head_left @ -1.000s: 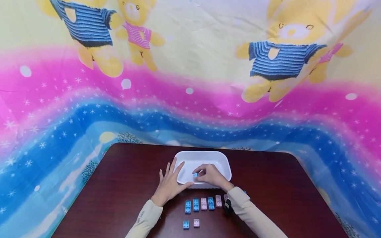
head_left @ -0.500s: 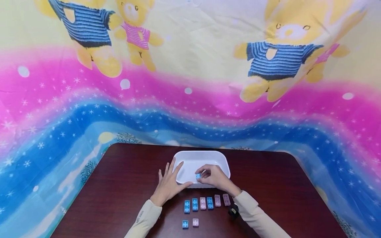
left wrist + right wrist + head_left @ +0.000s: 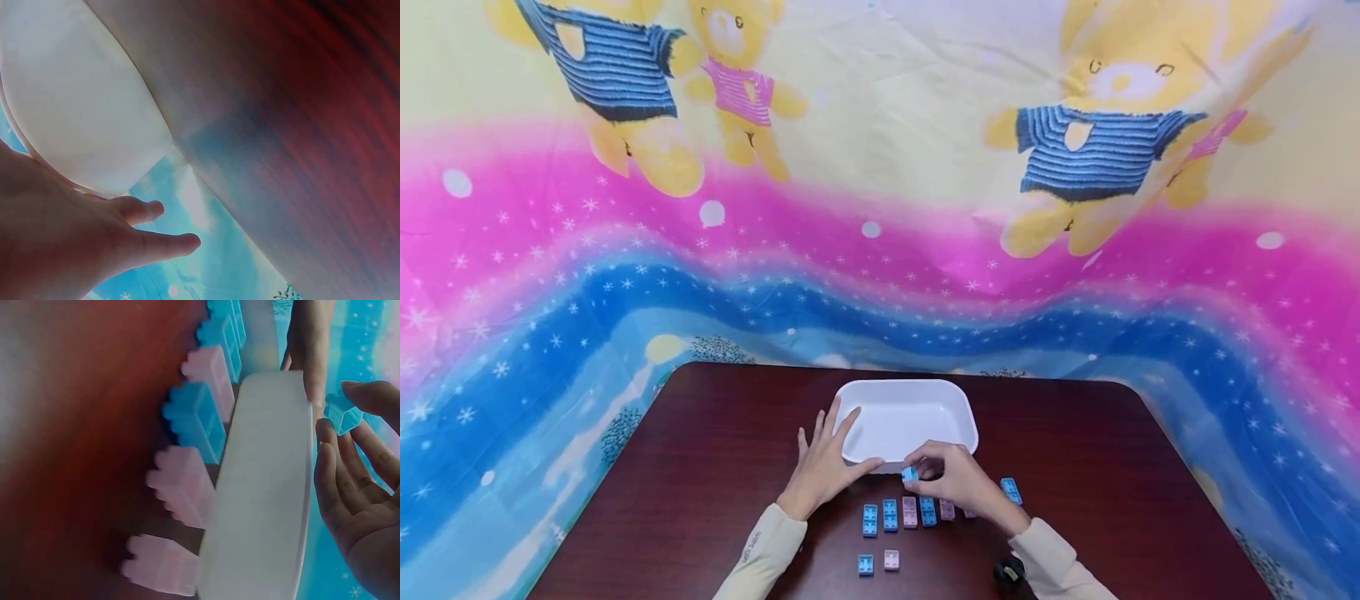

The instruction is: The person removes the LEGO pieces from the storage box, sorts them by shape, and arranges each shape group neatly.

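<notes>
A small light-blue toy building block (image 3: 910, 474) is pinched between the thumb and fingers of my right hand (image 3: 961, 483), just over the front rim of the white plastic tub (image 3: 898, 412). In the right wrist view the hollow underside of that blue block (image 3: 345, 417) shows between my fingertips. My left hand (image 3: 822, 473) lies at the tub's left front corner, fingers spread along the left side and thumb reaching along the front rim. In the left wrist view the tub's pale wall (image 3: 81, 94) stands beside my left hand (image 3: 69, 231). No block shows inside the tub.
In front of the tub stands a row of longer blue and pink blocks (image 3: 910, 512), with my right hand and wrist partly over its right end. One blue block (image 3: 1011, 491) sits farther right. Nearer are a small blue block (image 3: 866, 565) and a small pink block (image 3: 891, 561).
Carrying the small blue block, my right hand has moved from above the tub's inside back toward me and slightly right, to the front rim. The left hand keeps its place on the tub.
</notes>
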